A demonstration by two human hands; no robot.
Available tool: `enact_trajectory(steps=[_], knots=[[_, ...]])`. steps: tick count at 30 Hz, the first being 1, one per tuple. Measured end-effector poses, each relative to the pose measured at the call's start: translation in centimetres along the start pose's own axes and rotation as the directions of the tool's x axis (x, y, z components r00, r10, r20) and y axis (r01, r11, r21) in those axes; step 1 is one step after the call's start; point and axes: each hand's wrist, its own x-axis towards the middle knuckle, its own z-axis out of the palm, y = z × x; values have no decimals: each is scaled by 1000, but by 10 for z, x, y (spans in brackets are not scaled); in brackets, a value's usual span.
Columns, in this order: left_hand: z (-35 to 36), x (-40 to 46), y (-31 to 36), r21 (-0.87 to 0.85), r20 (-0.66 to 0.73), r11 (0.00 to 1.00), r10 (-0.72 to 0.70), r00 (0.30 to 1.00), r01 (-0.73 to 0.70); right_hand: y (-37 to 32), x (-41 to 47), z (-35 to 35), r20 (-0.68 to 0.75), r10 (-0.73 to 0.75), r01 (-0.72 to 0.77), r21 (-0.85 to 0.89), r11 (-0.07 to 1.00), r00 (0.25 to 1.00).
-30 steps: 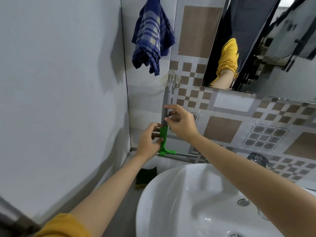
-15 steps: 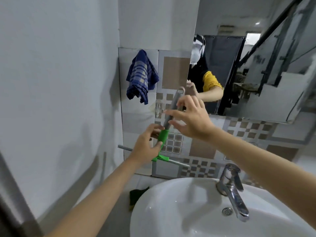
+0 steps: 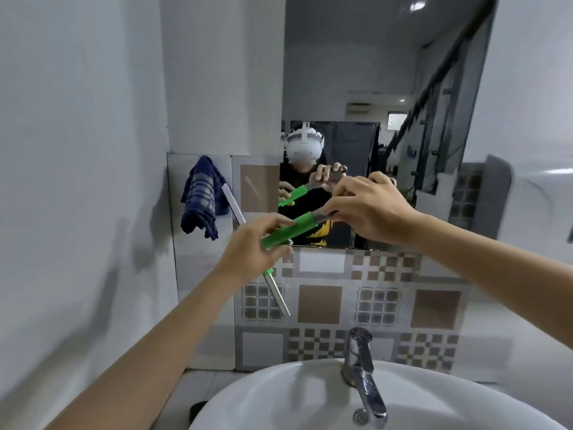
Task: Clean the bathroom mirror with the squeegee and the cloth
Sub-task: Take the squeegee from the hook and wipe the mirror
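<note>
Squeegee is sitting between my 2 hands now, held up in front of the lower left corner of the mirror. Half a second ago its handle was standing nearly upright against the tiles; now it is lying at a slant, green grip low on the left and grey metal end rising to the right. My left hand is curling its fingers and thumb round the green grip, holding it firmly. My right hand is pinching the grey end of the handle between thumb and fingertips, the other fingers bending loosely over it. The blade is running from up beside the blue checked cloth down past my left hand to a point in front of the patterned tiles, steeper than it was before, when it was lying almost level below my hand.

I am seeing much more of the mirror than I was 1 second ago, when only its bottom edge was showing; it is now reflecting both hands and the squeegee. The cloth is hanging on the wall left of the mirror, apart from my hands, and it is sitting lower in my view than earlier. The white basin and chrome tap are lying below my arms.
</note>
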Motion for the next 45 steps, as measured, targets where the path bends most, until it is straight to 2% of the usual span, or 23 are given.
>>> enact_trajectory(steps=[4,10,16,19,22,25,28,36,41,45], knots=[[8,26,15,97,-3,989,113,994,-112,17,-18,-15,-28,67,-66,26,997,997],[17,64,40,112,39,972,204,978,-208,43,-26,-41,106,65,-76,101,992,992],[9,122,55,230,-10,922,321,947,-310,76,-10,-58,-76,188,-178,120,977,979],[-2,152,56,343,-149,906,312,938,-247,103,10,-68,-191,226,-214,79,974,955],[-16,177,46,385,-295,910,281,913,-156,133,38,-82,-301,257,-246,72,966,919],[-25,197,30,423,-344,900,268,900,-106,162,69,-98,-373,272,-263,76,962,887],[-29,213,13,505,-333,860,265,905,-66,185,104,-111,-405,269,-271,54,961,874],[-28,229,-30,654,-199,756,139,970,26,211,183,-138,-446,253,-283,-3,959,859],[-25,228,-53,722,-124,691,118,985,8,218,203,-134,-389,193,-229,-47,972,901],[-23,228,-62,719,-120,695,127,985,-2,226,202,-130,-344,229,-234,26,972,911]])
